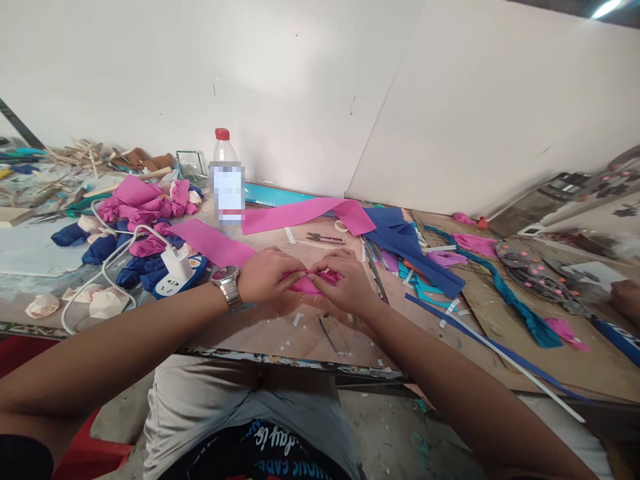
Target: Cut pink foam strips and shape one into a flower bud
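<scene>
Near the middle of the table, my left hand (pixel 273 275) and my right hand (pixel 340 279) meet with thumbs and fingertips pinched together. Between them is a gathered pink fabric strip (pixel 306 285), partly hidden by the fingers. A long pink strip (pixel 215 245) lies to the left of my left hand, and another flat pink band (pixel 305 213) stretches across behind both hands. Small thread snips (pixel 324 238) rest just beyond my fingers, beside a ring of tape (pixel 341 226).
Left are bunched pink fabric flowers (pixel 137 200), a white charger (pixel 177 264) with its cable, and a red-capped bottle (pixel 227 180). Blue fabric (pixel 400 237), a teal strip (pixel 500 287) and cardboard (pixel 480 307) lie right. Another person's hand (pixel 626 300) shows at the far right.
</scene>
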The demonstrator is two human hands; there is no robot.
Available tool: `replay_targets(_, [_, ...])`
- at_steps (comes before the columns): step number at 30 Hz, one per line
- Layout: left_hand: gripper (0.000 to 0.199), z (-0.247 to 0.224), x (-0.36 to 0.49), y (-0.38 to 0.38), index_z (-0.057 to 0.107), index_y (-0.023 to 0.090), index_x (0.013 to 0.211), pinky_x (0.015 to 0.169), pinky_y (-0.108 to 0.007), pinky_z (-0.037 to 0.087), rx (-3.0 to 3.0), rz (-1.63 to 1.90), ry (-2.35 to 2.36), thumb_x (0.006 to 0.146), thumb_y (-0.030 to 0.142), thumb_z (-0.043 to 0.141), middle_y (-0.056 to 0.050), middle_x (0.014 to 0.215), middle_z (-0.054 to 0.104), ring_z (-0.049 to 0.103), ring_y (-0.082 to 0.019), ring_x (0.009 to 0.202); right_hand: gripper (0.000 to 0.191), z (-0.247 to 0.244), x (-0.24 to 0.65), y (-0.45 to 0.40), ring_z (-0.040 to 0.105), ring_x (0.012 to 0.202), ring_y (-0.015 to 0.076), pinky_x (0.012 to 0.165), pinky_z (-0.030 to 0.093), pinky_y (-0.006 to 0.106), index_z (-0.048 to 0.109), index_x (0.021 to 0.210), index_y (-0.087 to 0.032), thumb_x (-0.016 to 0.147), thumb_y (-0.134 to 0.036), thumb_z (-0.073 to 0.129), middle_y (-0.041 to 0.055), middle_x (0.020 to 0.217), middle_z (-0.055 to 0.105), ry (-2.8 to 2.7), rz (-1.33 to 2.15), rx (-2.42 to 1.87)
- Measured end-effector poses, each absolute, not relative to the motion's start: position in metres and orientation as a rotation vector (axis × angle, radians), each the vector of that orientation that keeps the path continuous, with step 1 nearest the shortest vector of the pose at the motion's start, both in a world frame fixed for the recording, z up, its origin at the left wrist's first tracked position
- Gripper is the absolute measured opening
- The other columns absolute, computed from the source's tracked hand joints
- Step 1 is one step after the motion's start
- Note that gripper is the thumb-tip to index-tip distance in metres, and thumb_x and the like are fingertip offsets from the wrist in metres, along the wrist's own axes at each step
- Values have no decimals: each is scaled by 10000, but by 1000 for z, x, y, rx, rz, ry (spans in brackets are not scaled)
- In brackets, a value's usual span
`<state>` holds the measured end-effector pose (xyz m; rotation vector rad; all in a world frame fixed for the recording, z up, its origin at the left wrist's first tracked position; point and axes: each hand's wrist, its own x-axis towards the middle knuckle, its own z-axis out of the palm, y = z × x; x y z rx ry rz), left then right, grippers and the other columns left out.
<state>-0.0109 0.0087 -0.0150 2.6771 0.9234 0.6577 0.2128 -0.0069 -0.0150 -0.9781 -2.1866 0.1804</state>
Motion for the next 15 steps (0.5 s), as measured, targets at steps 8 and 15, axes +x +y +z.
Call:
replay_targets(8, [350, -10, -12, 8, 737, 211, 897, 714, -308, 400, 2631, 642, 1066, 1025, 349, 443, -43, 755, 736, 640, -189, 705, 37, -15, 215, -4, 678, 808, 212, 873, 448, 418, 740, 810, -242, 844, -239, 757, 4, 793, 770, -2125, 228, -1028])
replay_targets(15, [315, -10, -16, 10, 746, 220, 976, 736, -305, 422, 2546, 683, 1068, 1006, 372, 472, -38, 840, 763, 670, -197, 775, 43, -14, 216, -4, 679, 794, 206, 864, 448, 412, 747, 800, -238, 835, -217, 760, 2, 787, 769, -2106, 252, -1027])
